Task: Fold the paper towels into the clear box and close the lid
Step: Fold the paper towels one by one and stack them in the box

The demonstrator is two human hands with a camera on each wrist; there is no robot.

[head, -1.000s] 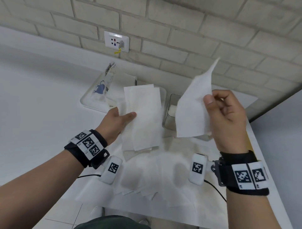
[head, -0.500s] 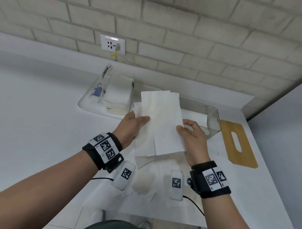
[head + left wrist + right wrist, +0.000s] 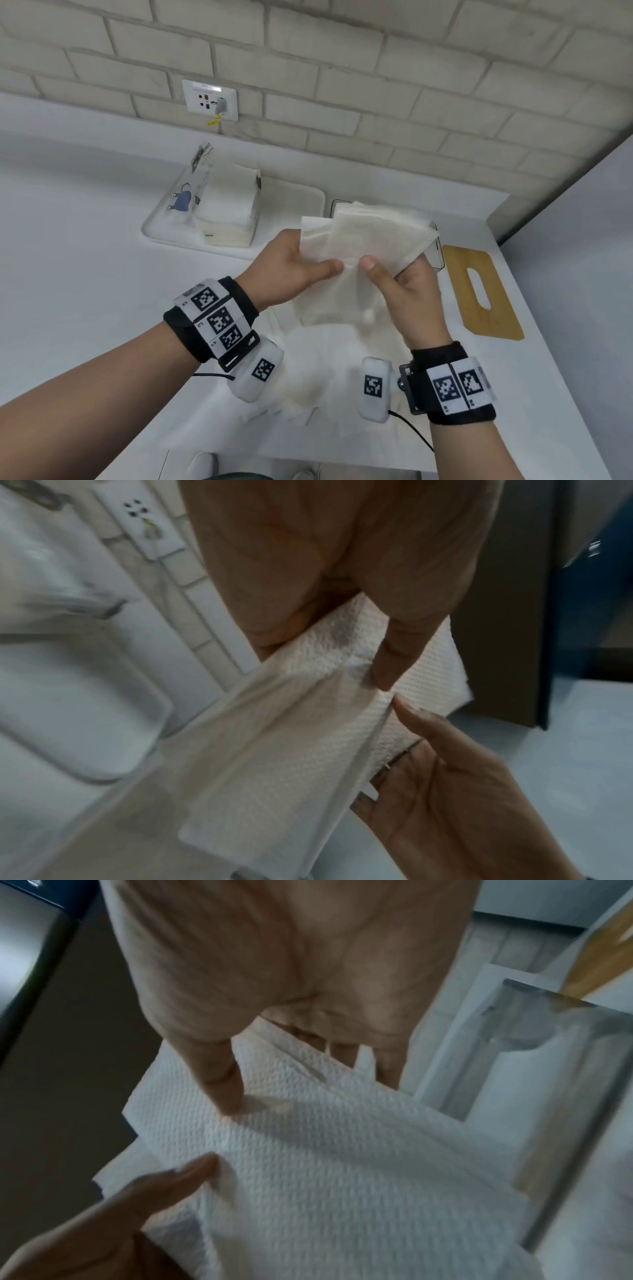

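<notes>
Both hands hold a stack of white folded paper towels (image 3: 370,246) in the air above the counter. My left hand (image 3: 294,270) pinches its near left edge, thumb on top. My right hand (image 3: 400,284) holds the right side, thumb on top and fingers under. In the left wrist view the towels (image 3: 291,737) hang from my thumb; in the right wrist view my thumb presses on the towels (image 3: 342,1145). The clear box (image 3: 436,250) stands behind the towels, mostly hidden; its open wall (image 3: 534,1031) shows with a towel inside. A wooden lid (image 3: 479,291) with a slot lies on the counter, right of the box.
A white tray (image 3: 291,205) at the back holds an opened pack of paper towels (image 3: 226,212). More loose towels (image 3: 342,359) lie spread on the counter under my hands. A wall socket (image 3: 209,100) sits on the brick wall. The counter's right edge runs just past the lid.
My right hand brought its single sheet down onto the stack in my left hand. Both hands now hold the stack together, tilted flatter and shifted right over the box.
</notes>
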